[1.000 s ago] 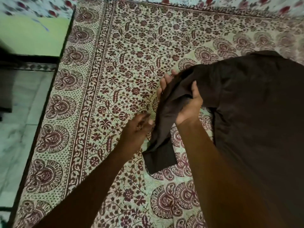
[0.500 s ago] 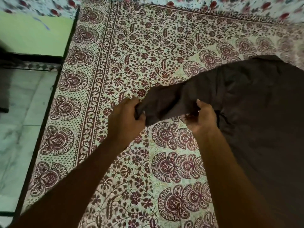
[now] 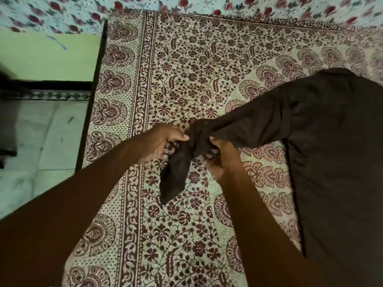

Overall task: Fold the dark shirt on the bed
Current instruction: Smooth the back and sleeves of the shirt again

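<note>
The dark shirt (image 3: 335, 162) is a plain, deep brown. Its body lies spread over the bed (image 3: 186, 69) along the right side of the frame, reaching from the upper right to the bottom edge. One sleeve (image 3: 248, 125) stretches from the body toward the frame's centre, lifted and bunched into folds. There the left hand (image 3: 163, 141) and right hand (image 3: 221, 158) grip it side by side. Below them the sleeve end (image 3: 176, 177) hangs limp toward the lower centre.

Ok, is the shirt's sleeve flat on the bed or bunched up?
Bunched. The left hand and right hand grip the sleeve gathered narrow, its cuff end drooping over the bedsheet; the shirt body lies spread.
</note>
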Demonstrator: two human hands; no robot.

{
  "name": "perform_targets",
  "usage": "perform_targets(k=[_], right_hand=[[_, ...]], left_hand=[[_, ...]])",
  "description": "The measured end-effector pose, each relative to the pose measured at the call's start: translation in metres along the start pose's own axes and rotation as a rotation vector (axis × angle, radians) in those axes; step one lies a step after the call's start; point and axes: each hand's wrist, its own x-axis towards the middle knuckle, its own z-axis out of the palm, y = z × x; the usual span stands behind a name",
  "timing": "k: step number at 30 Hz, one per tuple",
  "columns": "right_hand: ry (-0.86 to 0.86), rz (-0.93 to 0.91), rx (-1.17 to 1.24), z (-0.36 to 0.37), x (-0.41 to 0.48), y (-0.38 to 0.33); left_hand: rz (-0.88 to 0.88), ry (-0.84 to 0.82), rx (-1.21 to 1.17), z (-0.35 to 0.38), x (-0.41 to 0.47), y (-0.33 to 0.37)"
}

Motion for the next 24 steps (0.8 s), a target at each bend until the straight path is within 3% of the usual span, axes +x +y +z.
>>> perform_targets(k=[3, 7, 12, 16, 19, 24], right_hand=[[-0.085, -0.030, 0.231, 0.012, -0.006, -0.002], [-0.127, -0.083, 0.328, 0.019, -0.010, -0.003], [-0.091, -0.135, 0.199, 0.018, -0.005, -0.008], [-0.078, -0.155, 0.266, 0.018, -0.002, -0.007], [-0.074, -0.171, 0.279, 0.024, -0.003, 0.002], [-0.006, -0.136, 0.186, 0.032, 0.008, 0.026]], left_hand=[[-0.061, -0.071, -0.009, -0.020, 0.002, -0.003], [-0.048, -0.028, 0.052, -0.034, 0.008, -0.016], [0.231, 0.088, 0.205, -0.045, 0.010, -0.015], [0.242, 0.145, 0.324, -0.069, 0.018, -0.009], [0.266, 0.200, 0.658, -0.088, 0.019, 0.002], [0.414, 0.535, 1.466, -0.119, 0.010, 0.031]])
